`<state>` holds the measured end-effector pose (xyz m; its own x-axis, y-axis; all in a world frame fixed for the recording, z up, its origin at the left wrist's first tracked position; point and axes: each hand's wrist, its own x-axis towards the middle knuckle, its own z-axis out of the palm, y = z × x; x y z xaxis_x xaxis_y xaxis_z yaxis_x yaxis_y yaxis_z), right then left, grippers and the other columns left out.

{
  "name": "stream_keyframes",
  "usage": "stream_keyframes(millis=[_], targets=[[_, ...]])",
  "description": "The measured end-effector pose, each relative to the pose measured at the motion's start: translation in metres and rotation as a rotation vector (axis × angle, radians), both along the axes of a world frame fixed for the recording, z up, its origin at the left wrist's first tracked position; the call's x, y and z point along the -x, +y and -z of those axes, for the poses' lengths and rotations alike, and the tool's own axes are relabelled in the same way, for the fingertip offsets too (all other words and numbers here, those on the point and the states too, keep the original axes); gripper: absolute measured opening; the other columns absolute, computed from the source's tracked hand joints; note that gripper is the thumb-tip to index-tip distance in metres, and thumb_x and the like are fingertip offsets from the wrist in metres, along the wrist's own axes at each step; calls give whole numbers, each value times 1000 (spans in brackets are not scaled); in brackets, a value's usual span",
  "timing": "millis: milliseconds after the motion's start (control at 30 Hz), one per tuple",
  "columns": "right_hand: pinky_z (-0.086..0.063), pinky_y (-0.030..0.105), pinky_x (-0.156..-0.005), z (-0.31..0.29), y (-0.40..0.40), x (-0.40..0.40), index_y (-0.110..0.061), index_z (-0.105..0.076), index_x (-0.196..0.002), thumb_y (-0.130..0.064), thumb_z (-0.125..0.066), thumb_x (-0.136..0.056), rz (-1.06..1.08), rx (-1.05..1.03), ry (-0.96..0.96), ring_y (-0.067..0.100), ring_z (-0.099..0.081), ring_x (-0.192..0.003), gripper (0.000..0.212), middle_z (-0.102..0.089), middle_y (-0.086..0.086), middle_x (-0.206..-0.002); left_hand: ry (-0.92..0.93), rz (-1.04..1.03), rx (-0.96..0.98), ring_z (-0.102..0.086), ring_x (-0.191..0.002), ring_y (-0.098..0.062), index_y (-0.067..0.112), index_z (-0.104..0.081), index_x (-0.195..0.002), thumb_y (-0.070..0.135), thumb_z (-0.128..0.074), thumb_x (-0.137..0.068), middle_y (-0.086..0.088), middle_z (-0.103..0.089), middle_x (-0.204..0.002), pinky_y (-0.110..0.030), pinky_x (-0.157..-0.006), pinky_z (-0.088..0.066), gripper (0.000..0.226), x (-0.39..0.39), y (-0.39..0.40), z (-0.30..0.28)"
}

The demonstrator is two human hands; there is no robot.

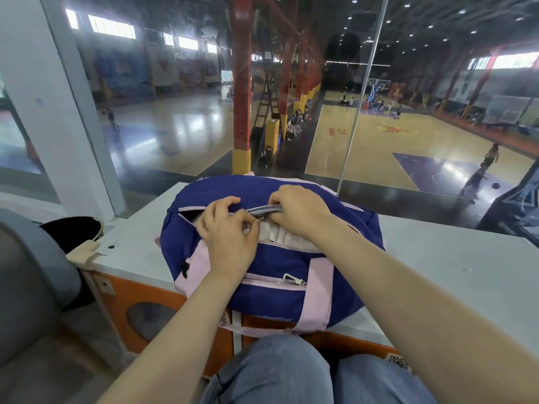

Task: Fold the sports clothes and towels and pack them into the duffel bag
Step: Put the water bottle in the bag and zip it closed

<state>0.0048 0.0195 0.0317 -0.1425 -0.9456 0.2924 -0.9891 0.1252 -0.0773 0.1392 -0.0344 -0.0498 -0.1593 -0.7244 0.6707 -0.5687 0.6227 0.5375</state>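
I am closing the duffel bag (271, 252) zipper, packing seems done.
My left hand (230, 231) pinches the zipper pull; right hand (300, 211) grips the zipper edge at frame center; next, pull steadily.

The location is an indoor sports hall, viewed from a raised spectator area behind a glass pane (379, 83). Below lie polished wooden basketball courts (364, 147) with painted lines and purple key zones. A basketball hoop (377, 83) stands at the far end. Players (490, 156) move on the right court with a ball (495, 185). Red steel columns (242, 83) with yellow padded bases separate the courts. Ceiling spotlights and high windows light the hall.
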Motion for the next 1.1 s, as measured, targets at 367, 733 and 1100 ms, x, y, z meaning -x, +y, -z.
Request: stream_keyframes(millis=[367,733,1100], targets=[[-35,25,-57,-15,5,4,-27,-59,-84,-30,-60,-91,52,-14,-58,16,-56,-80,8,-60,-6,-86,-6,-295,-143,-40,-125,-31,19,-73,-71,23,-70,-75,1,-58,-123,-45,-105,-19,7,-75,-67,-4],[-36,40,-101,3,55,4,-29,-61,-119,-42,-53,-94,117,147,80,19,-53,-110,30,-62,-4,-116,-54,-311,-132,-34,-132,-31,20,-73,-89,31,-72,-82,-4,-54,-130,-51,-107,-21,13,-85,-48,-5],[-45,27,-90,42,152,56,-22,-58,-114,-28,-55,-97,338,461,-492,11,-53,-103,19,-58,-6,-115,-170,102,46,-45,-119,-22,28,-61,-102,29,-65,-84,4,-56,-119,-44,-102,-30,19,-3,54,-18]])
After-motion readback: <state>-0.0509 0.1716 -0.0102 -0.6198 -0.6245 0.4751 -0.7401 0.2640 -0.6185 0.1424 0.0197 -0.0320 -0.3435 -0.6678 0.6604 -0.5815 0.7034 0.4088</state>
